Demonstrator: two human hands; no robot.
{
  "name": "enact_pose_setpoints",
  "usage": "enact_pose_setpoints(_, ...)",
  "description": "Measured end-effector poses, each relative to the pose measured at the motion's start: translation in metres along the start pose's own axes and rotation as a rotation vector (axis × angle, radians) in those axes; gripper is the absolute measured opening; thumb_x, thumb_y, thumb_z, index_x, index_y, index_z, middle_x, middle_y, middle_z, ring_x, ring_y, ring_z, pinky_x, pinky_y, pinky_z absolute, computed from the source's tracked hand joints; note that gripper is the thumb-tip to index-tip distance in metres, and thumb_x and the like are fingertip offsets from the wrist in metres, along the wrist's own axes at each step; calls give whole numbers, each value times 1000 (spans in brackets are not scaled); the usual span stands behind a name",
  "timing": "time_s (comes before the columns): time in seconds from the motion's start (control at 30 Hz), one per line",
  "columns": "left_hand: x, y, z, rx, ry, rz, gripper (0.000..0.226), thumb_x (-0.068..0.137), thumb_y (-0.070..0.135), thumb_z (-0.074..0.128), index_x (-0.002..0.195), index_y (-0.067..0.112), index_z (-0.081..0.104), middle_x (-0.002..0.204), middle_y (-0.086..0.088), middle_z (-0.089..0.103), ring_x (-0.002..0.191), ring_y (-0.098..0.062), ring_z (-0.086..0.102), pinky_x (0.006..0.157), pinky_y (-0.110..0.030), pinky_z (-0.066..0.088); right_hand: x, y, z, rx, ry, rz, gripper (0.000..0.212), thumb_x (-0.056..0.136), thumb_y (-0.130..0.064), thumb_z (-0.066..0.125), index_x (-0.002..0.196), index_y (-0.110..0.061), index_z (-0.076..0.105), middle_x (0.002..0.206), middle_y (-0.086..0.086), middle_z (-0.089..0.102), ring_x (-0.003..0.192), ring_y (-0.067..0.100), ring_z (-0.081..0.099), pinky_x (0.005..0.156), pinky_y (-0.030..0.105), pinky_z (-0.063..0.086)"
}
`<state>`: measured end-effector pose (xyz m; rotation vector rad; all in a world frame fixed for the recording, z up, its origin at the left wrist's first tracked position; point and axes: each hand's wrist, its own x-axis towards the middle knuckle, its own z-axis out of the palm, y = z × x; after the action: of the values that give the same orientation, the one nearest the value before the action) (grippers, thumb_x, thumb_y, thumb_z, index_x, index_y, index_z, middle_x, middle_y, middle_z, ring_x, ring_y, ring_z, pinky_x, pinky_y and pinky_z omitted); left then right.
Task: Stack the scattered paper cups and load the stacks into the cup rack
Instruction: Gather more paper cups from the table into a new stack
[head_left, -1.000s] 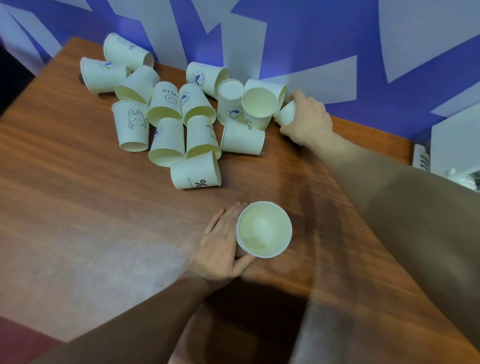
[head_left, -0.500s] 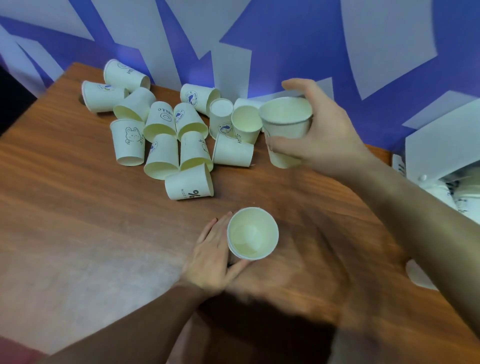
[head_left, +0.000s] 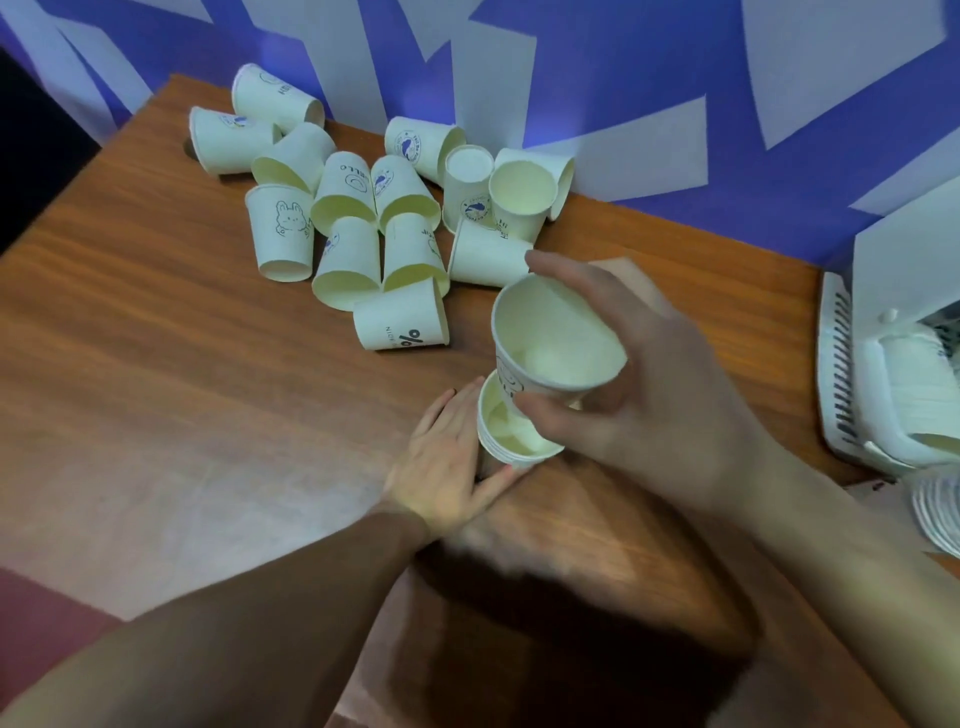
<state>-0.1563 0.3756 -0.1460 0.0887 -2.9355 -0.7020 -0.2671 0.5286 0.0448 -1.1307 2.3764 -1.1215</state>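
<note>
One paper cup (head_left: 556, 338) is held tilted by the right hand (head_left: 649, 405), grip curled round it, its base just above the stack (head_left: 511, 434) on the tabletop (head_left: 182, 364). The left hand (head_left: 447, 467) rests straight-fingered against the stack, its grip uncurled. Loose cups (head_left: 363, 218) lie jumbled by the wall; the cup rack (head_left: 883, 374) stands at right.

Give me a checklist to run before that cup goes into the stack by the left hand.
1. Right hand grips the held cup, mouth up: ok.
2. Stack stands upright on the table, mouth open: ok.
3. Left hand rests against the stack's side: ok.
4. Held cup level: not ok, it tilts.
5. Held cup centred over the stack: cannot tell from one view.
6. Free room in the cup rack: cannot tell, partly out of frame.
</note>
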Motion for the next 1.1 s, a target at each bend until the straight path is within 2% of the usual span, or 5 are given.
enact_pose_setpoints(0.23,0,-1,-1,16,-37,-2,85,95,72,17,138,8,55,134,-9,60,132,-22,46,119,-42,29,-8,1,15,-18,-48,-46,76,78,-25,81,145,-26,46,129,-10,47,115,-3,48,91,5,34)
enact_pose_setpoints(0.47,0,-5,2,10,-63,20,79,98,64,29,153,8,36,157,-7,39,151,-17,24,124,-40,19,-26,31,47,-184,-127,-65,86,76,-41,78,150,-19,39,141,1,40,130,20,41,110,32,36)
enact_pose_setpoints(0.67,-1,-4,2,3,-73,19,85,96,67,19,152,5,37,156,-10,40,150,-20,28,122,-44,24,-26,40,57,-255,-93,-81,86,77,-41,76,151,-20,37,145,4,38,132,24,42,104,44,42)
enact_pose_setpoints(0.8,-2,-5,4,37,-95,-5,79,97,65,35,155,11,32,160,-5,35,152,-13,20,126,-34,10,-22,31,45,-253,-169,-42,86,80,-63,61,152,-26,33,147,-3,36,136,17,37,108,42,40)
enact_pose_setpoints(1.1,-2,-3,2,-27,-10,-8,80,95,71,38,145,10,48,149,-5,49,144,-15,33,125,-36,19,85,35,-8,-301,71,-68,53,98,-45,52,145,-23,43,137,-3,47,127,17,39,103,30,34)
